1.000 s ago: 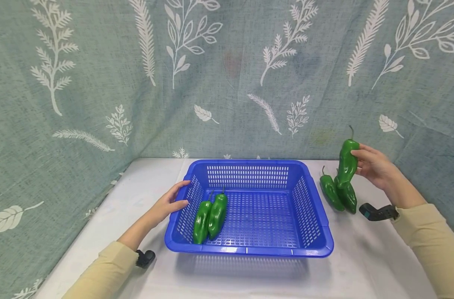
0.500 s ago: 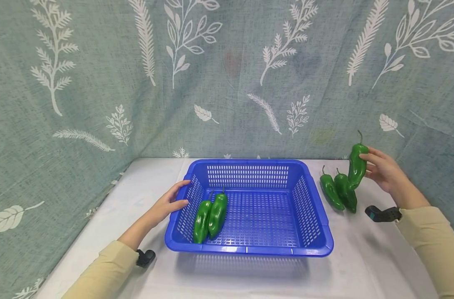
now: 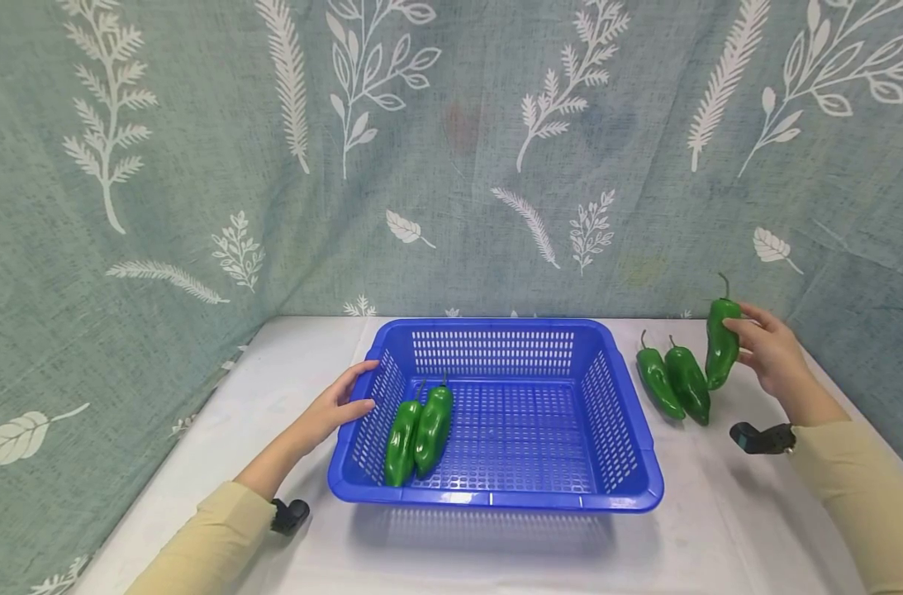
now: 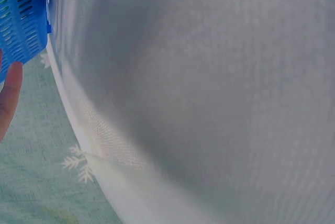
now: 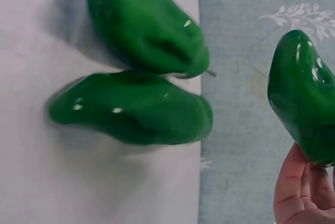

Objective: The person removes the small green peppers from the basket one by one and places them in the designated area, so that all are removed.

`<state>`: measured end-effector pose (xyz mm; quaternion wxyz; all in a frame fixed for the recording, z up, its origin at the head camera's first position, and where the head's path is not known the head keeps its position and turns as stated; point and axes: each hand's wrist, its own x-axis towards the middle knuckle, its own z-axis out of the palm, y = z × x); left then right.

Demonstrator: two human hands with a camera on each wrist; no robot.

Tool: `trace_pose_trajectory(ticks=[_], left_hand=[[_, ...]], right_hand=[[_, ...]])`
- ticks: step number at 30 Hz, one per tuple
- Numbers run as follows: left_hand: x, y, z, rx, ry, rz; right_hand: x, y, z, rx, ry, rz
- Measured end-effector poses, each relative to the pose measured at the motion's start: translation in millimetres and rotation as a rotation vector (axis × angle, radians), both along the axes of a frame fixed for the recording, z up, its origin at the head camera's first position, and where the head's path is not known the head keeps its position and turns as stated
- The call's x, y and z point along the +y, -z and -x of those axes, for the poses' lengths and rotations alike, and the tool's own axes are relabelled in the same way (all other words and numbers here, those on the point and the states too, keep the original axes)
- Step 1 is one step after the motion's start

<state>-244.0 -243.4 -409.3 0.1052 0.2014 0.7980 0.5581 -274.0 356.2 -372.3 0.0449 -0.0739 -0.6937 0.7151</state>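
With fingers and thumb, my right hand [image 3: 774, 355] pinches a long green pepper [image 3: 722, 343] near its top, stem up. In the right wrist view this pepper [image 5: 301, 96] shows partly at the right edge, above the fingers. Two more green peppers lie side by side on the white cloth: one nearer the basket [image 3: 659, 383], one closer to the held pepper [image 3: 687, 384]. My left hand [image 3: 330, 413] rests its extended fingers and thumb on the left rim of a blue plastic basket [image 3: 496, 499]. Inside, against its left side, lie two green peppers [image 3: 402, 442].
A white cloth [image 3: 287, 355] covers the table. Behind and to the left hangs a grey-green curtain [image 3: 451, 240] with white leaf prints. Black wrist devices sit under both wrists, near the sleeves.
My right hand has carried the held pepper to the right and lower, away from above the two peppers on the cloth. My left hand and the basket have stayed in place.
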Motion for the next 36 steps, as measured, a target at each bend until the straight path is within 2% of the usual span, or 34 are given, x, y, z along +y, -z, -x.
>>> trace_pose_trajectory(ticks=[3, 7, 8, 9, 11, 14, 15, 19, 20, 22, 26, 29, 31, 36], left_hand=[[0.1, 0.4, 0.4, -0.005, 0.000, -0.004], [0.1, 1.2, 0.9, -0.006, 0.006, -0.014], [0.2, 1.4, 1.1, -0.006, 0.007, -0.015], [0.3, 1.3, 1.0, -0.006, 0.008, -0.018], [0.4, 1.0, 0.6, -0.005, 0.008, -0.016], [0.3, 0.5, 0.1, -0.004, 0.006, -0.014], [0.3, 0.3, 0.0, -0.004, 0.007, -0.014], [-0.3, 0.7, 0.4, -0.005, 0.002, -0.003], [-0.4, 0.8, 0.5, -0.006, 0.000, -0.001], [-0.5, 1.0, 0.3, -0.007, -0.005, 0.010], [-0.8, 1.1, -0.4, -0.012, -0.012, 0.016], [-0.9, 1.3, -0.2, -0.015, -0.014, 0.016], [-0.8, 1.6, 0.2, -0.015, -0.010, 0.014], [-0.3, 1.4, 1.3, -0.010, -0.004, 0.006]], right_hand=[[16, 19.7, 13.5, -0.018, 0.059, -0.077], [51, 64.2, 44.5, -0.007, 0.107, -0.223], [50, 63.8, 43.7, -0.010, 0.109, -0.260], [55, 70.0, 47.3, -0.002, 0.116, -0.267], [54, 69.3, 45.9, -0.012, 0.099, -0.324], [38, 51.8, 30.8, -0.062, 0.108, -0.349], [38, 53.2, 30.7, -0.066, 0.112, -0.353], [18, 34.7, 13.1, -0.092, 0.107, -0.406], [18, 34.5, 12.0, -0.094, 0.095, -0.436], [20, 39.7, 13.2, -0.128, 0.125, -0.453], [35, 59.5, 21.4, -0.169, 0.130, -0.480], [41, 67.8, 22.7, -0.172, 0.096, -0.490], [38, 67.7, 20.5, -0.194, 0.099, -0.511], [23, 53.6, 5.2, -0.211, 0.048, -0.542]])
